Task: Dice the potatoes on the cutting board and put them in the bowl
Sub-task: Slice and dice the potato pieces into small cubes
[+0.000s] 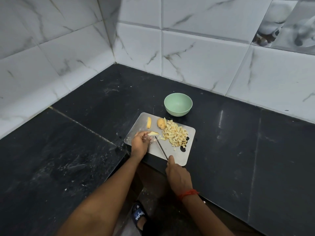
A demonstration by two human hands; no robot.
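Potato wedge (153, 133) is the piece in work. It lies toward the left end of the board (181, 155), held under the fingertips of your left hand (140, 142), whose grip is narrow and closed on the wedge. Your right hand (177, 176) has a full closed grip on the handle of the knife (161, 148); the blade points away from you, its tip just beside the wedge. A pile of dice (175, 134) covers the right part of the board, a skin-on half (161, 123) touches the far side of the pile, and a slice (149, 122) lies apart at the far left. The bowl (177, 111) stands on the desk (238, 150) just beyond the board, and nothing shows inside it. Expect raw potato to be firm and light, with wet, slippery cut faces, so the wedge is likely to skid or rock under the blade. Set it flat face down and hold the end away from the blade, fingertips curled back. The dice are small and loose and will scatter; gather them against the blade or between both hands. The near edge of the board lies close to the desk edge, so press lightly there.
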